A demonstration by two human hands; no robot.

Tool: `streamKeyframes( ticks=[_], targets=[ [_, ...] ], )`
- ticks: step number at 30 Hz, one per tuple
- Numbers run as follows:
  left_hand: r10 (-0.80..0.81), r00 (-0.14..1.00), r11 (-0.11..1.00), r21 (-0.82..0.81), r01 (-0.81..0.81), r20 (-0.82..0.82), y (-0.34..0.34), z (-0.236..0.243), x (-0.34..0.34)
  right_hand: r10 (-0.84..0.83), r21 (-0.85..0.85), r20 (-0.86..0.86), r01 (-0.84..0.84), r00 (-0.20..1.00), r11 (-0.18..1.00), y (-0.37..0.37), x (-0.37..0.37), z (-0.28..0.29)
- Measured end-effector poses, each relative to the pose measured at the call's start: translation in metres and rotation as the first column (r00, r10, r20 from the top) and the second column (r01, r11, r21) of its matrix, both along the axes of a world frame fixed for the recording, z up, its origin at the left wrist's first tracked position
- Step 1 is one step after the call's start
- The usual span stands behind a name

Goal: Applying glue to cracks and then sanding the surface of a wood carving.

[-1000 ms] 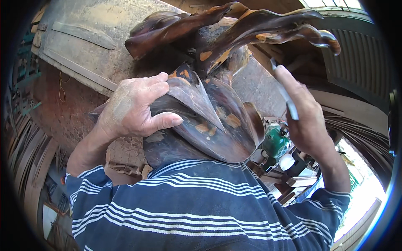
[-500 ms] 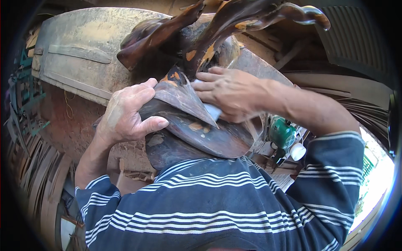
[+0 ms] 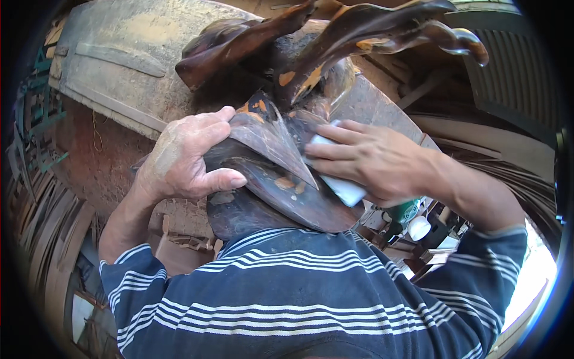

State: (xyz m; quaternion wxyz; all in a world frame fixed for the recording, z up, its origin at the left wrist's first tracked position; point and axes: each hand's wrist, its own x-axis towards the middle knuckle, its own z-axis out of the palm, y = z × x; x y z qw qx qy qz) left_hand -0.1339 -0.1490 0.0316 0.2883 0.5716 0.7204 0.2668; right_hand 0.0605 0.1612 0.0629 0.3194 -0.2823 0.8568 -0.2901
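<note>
A dark brown wood carving [image 3: 263, 191] with twisted, branch-like arms and pointed, leaf-like folds leans close against my striped shirt. Orange-tan patches show in its surface. My left hand [image 3: 185, 155] grips the carving's left side, thumb spread apart from the fingers and pressed on the wood. With my right hand [image 3: 373, 158] I hold a folded white sheet [image 3: 344, 190], which looks like sandpaper, flat under the fingers on the carving's right side, just right of the pointed fold. The sheet's far face is hidden against the wood.
A dusty wooden bench top [image 3: 137, 36] lies beyond the carving. At the right, partly behind my right wrist, is a green power tool [image 3: 403, 210] near a white round cap [image 3: 418, 227]. Stacked wood strips [image 3: 51, 239] stand at the left, and a ribbed grey panel [image 3: 508, 72] at the far right.
My right hand has slid right and toward me along the carving with the white sheet, baring more of the sheet. The left hand stays on the wood. The view has shifted slightly.
</note>
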Motion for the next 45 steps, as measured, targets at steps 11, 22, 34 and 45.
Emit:
streamKeyframes(
  ticks=[11, 22, 34, 45],
  targets=[
    [0.014, 1.0, 0.999, 0.032, -0.014, -0.009, -0.005, -0.004, 0.005, -0.441, -0.13, 0.037, 0.441, 0.897, 0.888, -0.007, 0.041, -0.027],
    [-0.026, 1.0, 0.999, -0.046, 0.026, -0.003, 0.012, 0.002, 0.003, -0.622, -0.101, 0.201, 0.648, 0.757, 0.755, -0.017, 0.046, -0.043],
    [-0.079, 0.997, 0.994, -0.078, 0.081, 0.023, 0.018, 0.002, 0.002, -0.69, -0.089, -0.123, 0.684, 0.714, 0.724, -0.036, 0.123, 0.01],
    [-0.043, 0.999, 0.999, 0.025, 0.043, 0.008, 0.006, -0.008, 0.005, -0.708, -0.147, -0.028, 0.698, 0.705, 0.701, -0.04, 0.143, 0.017]
  ],
)
